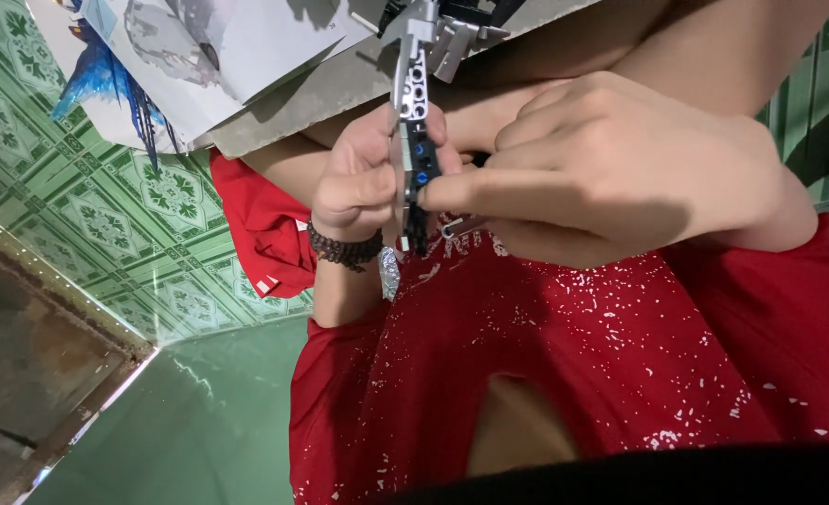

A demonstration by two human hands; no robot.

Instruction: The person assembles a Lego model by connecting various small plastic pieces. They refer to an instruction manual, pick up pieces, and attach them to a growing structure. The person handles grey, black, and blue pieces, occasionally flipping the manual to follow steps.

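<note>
My left hand, with a dark bead bracelet on its wrist, is closed around a small grey and black building-brick assembly with blue pins, held upright in the middle of the view. My right hand comes in from the right, and its thumb and fingertips pinch the lower black part of the same assembly. The assembly's grey top with holes sticks up above both hands. Its lower end is partly hidden by my fingers. Both hands are held just above my red speckled shirt.
A printed picture sheet lies on a flat grey cardboard at the top left. Below it is a green patterned tiled floor. A dark worn strip runs along the left edge. Bare skin fills the top right.
</note>
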